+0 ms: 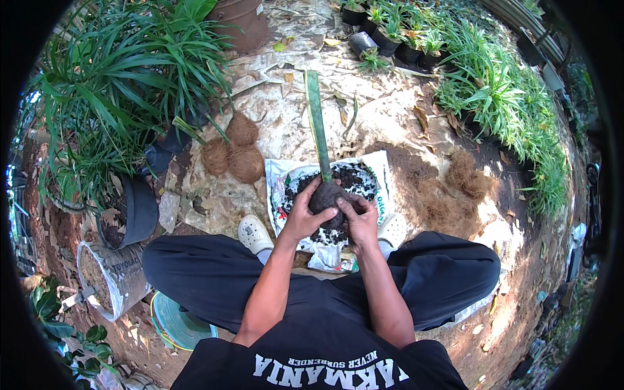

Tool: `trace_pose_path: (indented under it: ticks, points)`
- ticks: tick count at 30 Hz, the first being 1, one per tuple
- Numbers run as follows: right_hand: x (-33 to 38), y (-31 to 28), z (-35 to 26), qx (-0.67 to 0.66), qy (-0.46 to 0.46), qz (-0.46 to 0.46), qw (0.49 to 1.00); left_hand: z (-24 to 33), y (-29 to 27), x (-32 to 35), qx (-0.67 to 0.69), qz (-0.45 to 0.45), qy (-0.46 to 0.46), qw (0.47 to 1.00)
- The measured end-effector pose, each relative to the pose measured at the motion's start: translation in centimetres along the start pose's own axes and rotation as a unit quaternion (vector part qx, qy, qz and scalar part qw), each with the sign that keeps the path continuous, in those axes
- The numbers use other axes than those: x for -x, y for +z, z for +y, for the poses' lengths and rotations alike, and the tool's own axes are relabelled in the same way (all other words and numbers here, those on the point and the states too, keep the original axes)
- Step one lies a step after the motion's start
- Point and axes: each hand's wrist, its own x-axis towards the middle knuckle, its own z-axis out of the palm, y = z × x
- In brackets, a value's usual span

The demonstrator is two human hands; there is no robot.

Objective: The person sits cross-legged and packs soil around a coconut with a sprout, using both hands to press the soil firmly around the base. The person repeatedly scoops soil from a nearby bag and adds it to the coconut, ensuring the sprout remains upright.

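Both my hands are closed around a ball of dark, moist soil (328,197) at the base of an upright snake plant leaf (316,120). My left hand (305,218) cups its left side, and my right hand (361,222) presses on the right, thumbs toward each other on the near face. The long green leaf with a yellowish edge rises from the top of the ball. Below lies a white plastic sack (278,174) with loose black soil (356,188) spread over it, between my feet. The ball's underside is hidden.
Three brown fibre balls (246,164) sit left of the sack; loose coconut fibre (458,198) lies to the right. Leafy plants (130,78) and a black pot (140,211) stand left, near an open bag (123,276) and a teal basin (179,322). Potted plants (494,97) line the right.
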Motion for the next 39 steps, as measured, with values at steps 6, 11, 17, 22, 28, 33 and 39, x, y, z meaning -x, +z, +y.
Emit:
trace_pose_path:
  ticks: [6,11,17,22,28,33,39]
  points:
    - [-0.3,-0.6,-0.6,-0.189,0.112,-0.051,0.974,-0.2,-0.4,-0.2,0.159,0.051,-0.021,0.986]
    - [-0.8,-0.6,1.1,-0.024,0.0,-0.064,0.998,-0.3,-0.3,-0.3,0.091,0.1,-0.046,0.99]
    - [-0.6,0.1,0.7,-0.002,0.02,-0.06,0.998,0.3,-0.2,-0.4,0.088,0.122,-0.064,0.987]
    - [0.2,0.2,-1.0,0.062,-0.082,-0.145,0.984,1.0,-1.4,-0.2,0.15,0.087,-0.07,0.982]
    - [0.1,0.6,-0.6,0.091,-0.089,-0.084,0.988,0.7,-1.1,-0.1,0.109,0.06,-0.032,0.992]
    - [0.3,0.4,-0.9,0.077,-0.059,-0.059,0.994,0.8,-0.6,-0.1,0.155,0.065,-0.047,0.985]
    - [0.9,0.6,-1.6,0.139,-0.127,-0.097,0.977,1.1,-0.8,0.0,0.117,0.046,-0.03,0.992]
